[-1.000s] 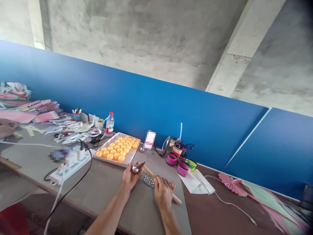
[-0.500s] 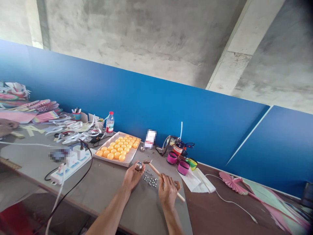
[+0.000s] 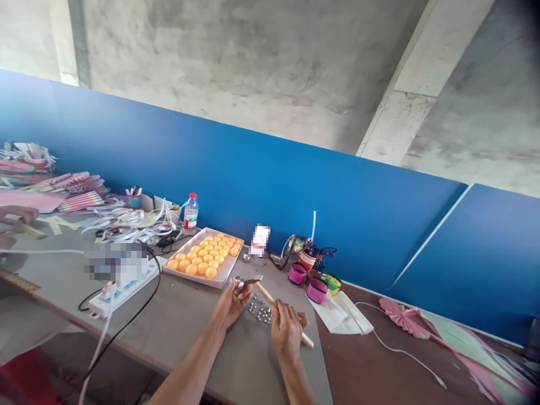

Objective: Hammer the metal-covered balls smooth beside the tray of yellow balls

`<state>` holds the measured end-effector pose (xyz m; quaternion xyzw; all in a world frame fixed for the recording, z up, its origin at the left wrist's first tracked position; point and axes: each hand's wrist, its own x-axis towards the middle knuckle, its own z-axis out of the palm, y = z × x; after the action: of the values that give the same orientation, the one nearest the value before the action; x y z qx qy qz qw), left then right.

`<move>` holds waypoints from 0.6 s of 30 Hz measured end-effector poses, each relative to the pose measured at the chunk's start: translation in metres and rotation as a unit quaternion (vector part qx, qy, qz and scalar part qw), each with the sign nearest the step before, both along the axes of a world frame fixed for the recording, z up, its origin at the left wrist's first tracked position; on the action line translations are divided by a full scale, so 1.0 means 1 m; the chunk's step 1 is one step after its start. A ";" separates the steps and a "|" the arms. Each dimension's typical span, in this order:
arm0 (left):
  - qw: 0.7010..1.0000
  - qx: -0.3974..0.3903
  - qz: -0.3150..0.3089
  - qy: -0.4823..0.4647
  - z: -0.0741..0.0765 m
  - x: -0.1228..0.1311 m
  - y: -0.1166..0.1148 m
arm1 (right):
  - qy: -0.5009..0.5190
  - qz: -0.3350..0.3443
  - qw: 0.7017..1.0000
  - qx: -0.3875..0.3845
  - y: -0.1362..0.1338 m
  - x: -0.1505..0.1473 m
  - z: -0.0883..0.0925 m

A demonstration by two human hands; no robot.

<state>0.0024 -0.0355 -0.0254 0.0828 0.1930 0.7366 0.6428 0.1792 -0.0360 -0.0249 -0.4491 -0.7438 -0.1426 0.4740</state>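
A small shiny silver ball (image 3: 239, 283) is gripped in the fingertips of my left hand (image 3: 229, 308), raised over the grey table. My right hand (image 3: 287, 327) is wrapped round the wooden handle of a hammer (image 3: 266, 295). The dark hammer head reaches leftward to the silver ball and overlaps it in view; whether they touch, I cannot tell. Between my hands, several small silver beads (image 3: 264, 316) lie loose on the table. Another silver ball (image 3: 246, 257) rests farther back, near the tray.
A shallow tray (image 3: 223, 275) of orange balls stands beyond my left hand. A power strip (image 3: 99, 304) with cables lies left, a bottle (image 3: 190, 214) behind. Pink wristbands (image 3: 316, 290) and white paper (image 3: 350, 315) sit right. Another person's hand (image 3: 21, 214) shows at far left.
The hammer head has moved left and slightly down onto or close to the silver ball. At far left, the other person's hands have shifted, with a pale strip among the fingers.
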 end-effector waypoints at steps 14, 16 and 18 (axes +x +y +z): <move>0.999 -0.039 -0.001 0.008 -0.004 -0.001 0.003 | -0.008 0.006 1.000 -0.010 0.001 0.000 -0.002; 0.999 -0.029 -0.014 0.001 -0.004 -0.002 0.002 | 0.016 -0.007 1.000 0.006 0.000 0.000 0.000; 1.000 -0.019 -0.008 -0.005 -0.005 -0.002 0.002 | 0.028 -0.010 0.999 0.016 0.000 0.001 0.002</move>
<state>0.0005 -0.0332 -0.0304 0.0686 0.2035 0.7277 0.6514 0.1800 -0.0364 -0.0232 -0.4527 -0.7231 -0.1467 0.5007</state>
